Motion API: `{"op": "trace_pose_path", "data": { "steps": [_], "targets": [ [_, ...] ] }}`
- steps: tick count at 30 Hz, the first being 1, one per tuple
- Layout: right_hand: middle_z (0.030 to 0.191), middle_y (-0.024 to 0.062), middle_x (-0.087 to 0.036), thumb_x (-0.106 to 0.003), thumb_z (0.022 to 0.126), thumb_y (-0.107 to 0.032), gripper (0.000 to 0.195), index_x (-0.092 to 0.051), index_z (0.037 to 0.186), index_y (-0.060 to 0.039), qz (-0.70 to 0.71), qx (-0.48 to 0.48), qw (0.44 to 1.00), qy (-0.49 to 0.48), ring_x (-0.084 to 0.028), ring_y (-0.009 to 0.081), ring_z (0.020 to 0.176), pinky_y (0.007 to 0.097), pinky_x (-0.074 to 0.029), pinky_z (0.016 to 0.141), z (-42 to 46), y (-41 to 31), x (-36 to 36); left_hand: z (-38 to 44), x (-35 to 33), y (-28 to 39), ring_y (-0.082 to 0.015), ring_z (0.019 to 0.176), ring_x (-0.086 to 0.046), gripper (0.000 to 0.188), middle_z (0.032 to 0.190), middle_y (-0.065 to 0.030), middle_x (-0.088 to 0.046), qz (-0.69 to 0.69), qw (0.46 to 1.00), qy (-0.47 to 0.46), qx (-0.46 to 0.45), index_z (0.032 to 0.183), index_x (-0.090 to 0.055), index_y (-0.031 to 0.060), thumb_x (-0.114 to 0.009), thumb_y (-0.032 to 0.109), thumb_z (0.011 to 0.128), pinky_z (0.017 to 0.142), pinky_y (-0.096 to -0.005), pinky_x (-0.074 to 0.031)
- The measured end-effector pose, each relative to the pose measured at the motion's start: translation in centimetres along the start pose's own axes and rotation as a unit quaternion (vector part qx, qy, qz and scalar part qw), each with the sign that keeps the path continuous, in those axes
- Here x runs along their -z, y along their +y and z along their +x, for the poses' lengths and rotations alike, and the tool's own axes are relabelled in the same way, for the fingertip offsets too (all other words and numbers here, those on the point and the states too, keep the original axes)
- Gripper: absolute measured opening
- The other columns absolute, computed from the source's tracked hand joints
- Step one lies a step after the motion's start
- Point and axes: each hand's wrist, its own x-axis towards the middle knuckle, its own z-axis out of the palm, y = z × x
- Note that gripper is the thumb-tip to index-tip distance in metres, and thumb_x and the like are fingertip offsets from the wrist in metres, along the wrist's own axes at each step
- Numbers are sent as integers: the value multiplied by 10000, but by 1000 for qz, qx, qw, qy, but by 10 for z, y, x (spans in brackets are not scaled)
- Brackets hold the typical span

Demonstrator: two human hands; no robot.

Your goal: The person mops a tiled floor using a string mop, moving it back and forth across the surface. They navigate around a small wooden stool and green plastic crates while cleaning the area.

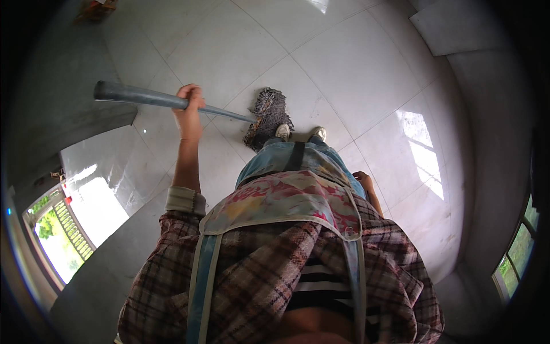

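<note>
My left hand [190, 96] grips the grey pole [142, 95] of a string mop, out to the left of my body. The pole's thick upper end points left, and its lower end meets the mop head. That head [277, 107], a mass of dark grey strands, lies on the tiled floor just in front of my feet. One pale shoe [282, 131] is at the strands' edge, seemingly touching them. My right hand [364, 179] hangs by my right thigh, beside the floral apron [279, 198]. It is partly hidden, and its fingers look loosely curled.
Large pale floor tiles [343, 69] spread around me, with window glare on the right. A wall [485, 129] runs along the right side, near a window [517, 249]. An open doorway [60, 232] shows at lower left. A small reddish-brown object [96, 10] stands at the far upper left.
</note>
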Motion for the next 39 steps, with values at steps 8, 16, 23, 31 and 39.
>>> {"op": "trace_pose_path", "data": {
  "steps": [8, 16, 23, 31, 39],
  "targets": [
    [762, 100, -691, -619, 799, -134, 178, -663, 941, -36, 110, -130, 985, -17, -648, 151, 664, 293, -506, 613, 22, -21, 47, 10, -42, 48, -66, 587, -487, 162, 625, 14, -513, 60, 996, -65, -19, 981, -605, 25, -613, 160, 893, 575, -233, -417],
    [824, 128, -699, -683, 774, -236, 227, -698, 921, -63, 32, -140, 990, 13, -670, 222, 752, 335, -513, 685, -6, 62, 64, 23, 31, 208, -96, 490, -443, 70, 534, 18, -445, -80, 966, 45, -243, 912, -584, 40, -616, 96, 884, 501, -257, -383],
    [837, 154, -689, -707, 763, -290, 268, -706, 920, -74, -33, -12, 998, 42, -668, 266, 771, 360, -513, 690, 11, 55, 71, -17, 17, 288, -117, 491, -471, 113, 543, -24, -470, -39, 892, 306, -330, 876, -570, 19, -629, 115, 861, 534, -267, -419],
    [851, 150, -690, -713, 757, -292, 258, -706, 894, -74, 11, -34, 999, 39, -668, 280, 793, 366, -513, 706, 29, 38, 76, -67, 48, 220, -138, 516, -533, 202, 571, -68, -562, 37, 855, 440, -273, 859, -561, 1, -606, 198, 873, 603, -310, -473],
    [891, 167, -688, -677, 767, -236, 208, -710, 891, -73, -22, 14, 999, 38, -662, 317, 847, 381, -510, 744, 27, 41, 80, -89, 47, 72, -186, 593, -592, 240, 591, -70, -587, 30, 910, 384, -155, 1006, -491, -1, -611, 138, 851, 774, -360, -479]
  ]
}}
